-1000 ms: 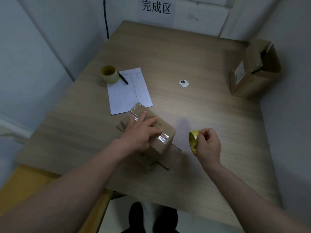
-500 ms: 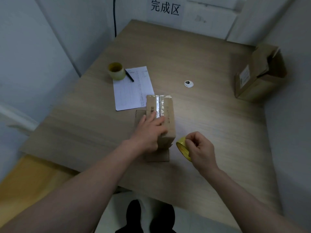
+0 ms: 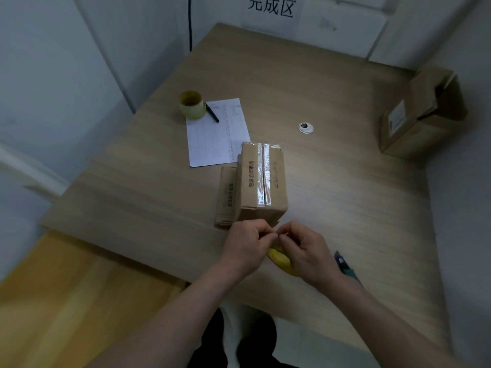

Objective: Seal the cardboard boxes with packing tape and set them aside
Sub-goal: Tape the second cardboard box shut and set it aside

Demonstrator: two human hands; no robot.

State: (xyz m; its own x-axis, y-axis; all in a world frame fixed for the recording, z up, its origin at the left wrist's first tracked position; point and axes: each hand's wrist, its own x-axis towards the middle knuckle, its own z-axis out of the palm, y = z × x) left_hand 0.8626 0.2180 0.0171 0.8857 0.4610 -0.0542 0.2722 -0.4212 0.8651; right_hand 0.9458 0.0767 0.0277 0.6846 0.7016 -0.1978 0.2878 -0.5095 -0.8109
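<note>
The room was dim, with a soft pool of light falling on the middle of the table and fading toward its near and left edges. Clear tape along the top of the cardboard box caught a bright streak of glare. Wide-angle distortion bent the walls and table edges outward. The forearms at the bottom were soft and blurred, and the whole view looked grainy and low in contrast

tape roll mostly hidden — perhaps pinched
</note>
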